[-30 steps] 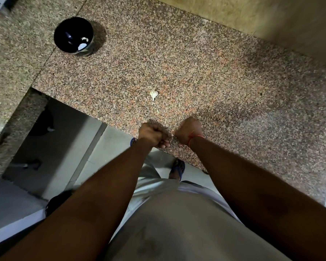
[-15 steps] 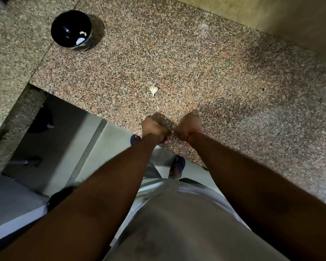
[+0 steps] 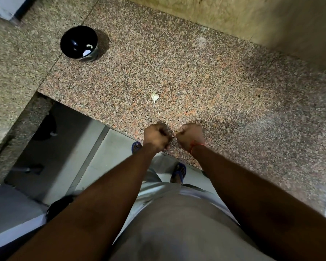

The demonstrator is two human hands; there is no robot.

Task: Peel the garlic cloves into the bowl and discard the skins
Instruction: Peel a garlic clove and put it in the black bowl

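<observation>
Scene: A person stands at a speckled granite desk, seen from above.
Hands: The left hand and the right hand meet at the desk's near edge, centre of the frame, both with fingers curled tight around a small pale piece pinched between them (most likely a garlic clove in mid-peel, though too little shows to be sure).
Bowl: A black bowl sits at the upper left of the frame, well apart from the hands, with a few pale bits inside.
Loose piece: One whitish garlic piece lies on the desk just above the hands; whether clove or skin cannot be told.
Progress: Partway, by the look of it; some garlic is already in the bowl, one clove is in hand, and the loose piece awaits peeling or discarding.
</observation>
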